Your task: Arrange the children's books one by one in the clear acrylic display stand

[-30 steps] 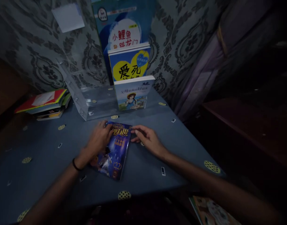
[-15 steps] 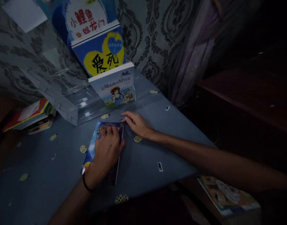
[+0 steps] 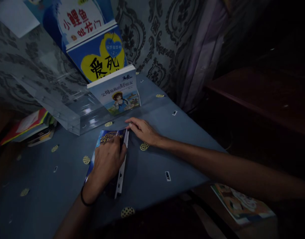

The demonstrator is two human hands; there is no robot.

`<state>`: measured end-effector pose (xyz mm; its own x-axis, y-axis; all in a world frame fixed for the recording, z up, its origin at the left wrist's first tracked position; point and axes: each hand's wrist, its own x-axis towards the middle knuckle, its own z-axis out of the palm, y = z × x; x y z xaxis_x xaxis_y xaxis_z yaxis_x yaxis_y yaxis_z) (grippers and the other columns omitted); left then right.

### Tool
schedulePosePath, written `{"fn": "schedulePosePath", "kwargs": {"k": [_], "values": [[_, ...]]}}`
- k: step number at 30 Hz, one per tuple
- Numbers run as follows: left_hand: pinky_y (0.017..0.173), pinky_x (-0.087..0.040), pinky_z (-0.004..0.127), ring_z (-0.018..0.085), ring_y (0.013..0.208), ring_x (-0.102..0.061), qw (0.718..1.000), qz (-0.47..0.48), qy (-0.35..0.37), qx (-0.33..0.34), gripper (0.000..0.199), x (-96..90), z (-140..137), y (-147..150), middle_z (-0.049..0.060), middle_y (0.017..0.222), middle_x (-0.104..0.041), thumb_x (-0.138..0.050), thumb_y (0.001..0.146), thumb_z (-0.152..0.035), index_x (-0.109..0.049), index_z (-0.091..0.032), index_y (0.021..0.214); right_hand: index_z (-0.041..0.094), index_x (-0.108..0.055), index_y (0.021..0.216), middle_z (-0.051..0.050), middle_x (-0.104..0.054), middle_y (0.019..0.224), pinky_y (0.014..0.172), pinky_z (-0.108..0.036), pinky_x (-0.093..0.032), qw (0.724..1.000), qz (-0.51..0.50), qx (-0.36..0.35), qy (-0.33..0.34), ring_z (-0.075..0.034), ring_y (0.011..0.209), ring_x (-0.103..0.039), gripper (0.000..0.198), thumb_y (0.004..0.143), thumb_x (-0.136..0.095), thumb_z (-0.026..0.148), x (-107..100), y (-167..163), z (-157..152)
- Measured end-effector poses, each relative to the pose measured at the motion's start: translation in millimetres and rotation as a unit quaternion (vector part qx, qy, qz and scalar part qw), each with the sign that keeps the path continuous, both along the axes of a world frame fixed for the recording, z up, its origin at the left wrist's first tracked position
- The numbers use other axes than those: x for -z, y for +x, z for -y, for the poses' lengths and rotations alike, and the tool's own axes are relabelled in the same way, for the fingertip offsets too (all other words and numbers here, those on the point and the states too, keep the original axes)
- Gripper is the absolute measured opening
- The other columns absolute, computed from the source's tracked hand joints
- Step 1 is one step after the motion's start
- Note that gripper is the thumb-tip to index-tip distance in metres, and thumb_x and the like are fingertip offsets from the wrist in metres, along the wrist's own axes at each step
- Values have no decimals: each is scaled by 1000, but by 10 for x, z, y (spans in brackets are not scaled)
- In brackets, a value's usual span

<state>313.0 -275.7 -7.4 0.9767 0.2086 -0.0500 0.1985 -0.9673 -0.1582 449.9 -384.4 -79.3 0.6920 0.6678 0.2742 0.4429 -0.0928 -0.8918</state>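
Observation:
A dark blue paperback book (image 3: 122, 167) with gold lettering lies on the cloth, slightly skewed. My left hand (image 3: 108, 156), a black band at its wrist, is on the cover with bent fingers, its thumb at the right edge. A white strip of pages shows along that edge, and the cover looks slightly raised. At the book's top right corner is my right hand (image 3: 142, 131); its index finger points left, with the thumb below. The fingers are apart and seem to hold nothing. Whether its fingertips touch the corner, I cannot tell.
A clear acrylic rack (image 3: 79, 124) stands behind the book, bearing a light blue picture book (image 3: 114, 94), a blue-and-yellow book (image 3: 85, 63) and another above. More books (image 3: 30, 127) are stacked at left. A blue patterned cloth (image 3: 152, 172) covers the table. Another book (image 3: 242, 202) lies lower right.
The book's right side has shifted and tilted, so a white page edge now shows. My left hand has moved slightly with the cover. The view has shifted a little.

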Motion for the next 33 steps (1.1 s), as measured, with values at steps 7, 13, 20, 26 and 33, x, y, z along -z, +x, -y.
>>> {"fn": "schedulePosePath", "kwargs": {"k": [7, 13, 20, 26, 33], "values": [[60, -45, 34, 27, 72, -72, 1000, -15, -9, -4, 24, -17, 21, 15, 11, 93, -76, -38, 100, -30, -59, -18, 102, 18, -65, 118, -4, -77, 94, 80, -33, -51, 1000, 1, 1, 1, -16, 81, -68, 28, 97, -46, 16, 13, 5, -8], [60, -46, 32, 24, 72, -72, 1000, -28, -2, -13, 25, -38, 53, 16, 10, 92, -75, -38, 100, -30, -59, -18, 103, 18, -66, 117, -4, -77, 94, 80, -32, -50, 1000, 4, 6, 0, -16, 83, -69, 28, 97, -47, 15, 1, -1, -7], [65, -52, 35, 28, 87, -73, 999, -51, 6, -1, 24, -51, 83, 9, 13, 98, -72, -38, 101, -27, -59, -16, 104, 16, -67, 115, -4, -77, 86, 77, -30, -48, 1000, 5, 10, -14, -16, 77, -68, 26, 97, -47, 15, -17, 2, 0], [80, -56, 35, 27, 106, -69, 996, -43, 9, 73, 23, -32, -31, -75, 15, 114, -71, -41, 99, -17, -62, -14, 108, 17, -68, 111, 0, -73, 75, 71, -26, -44, 1000, 10, 4, -19, -14, 71, -65, 25, 98, -47, 18, -23, 2, 12], [87, -59, 37, 27, 114, -68, 987, 46, 21, 150, 30, 120, -180, -160, 17, 125, -70, -41, 96, -12, -64, -11, 115, 17, -66, 114, -1, -74, 79, 70, -26, -43, 1000, 28, 2, -3, -14, 71, -63, 25, 100, -46, 22, -84, -29, 62]]}}
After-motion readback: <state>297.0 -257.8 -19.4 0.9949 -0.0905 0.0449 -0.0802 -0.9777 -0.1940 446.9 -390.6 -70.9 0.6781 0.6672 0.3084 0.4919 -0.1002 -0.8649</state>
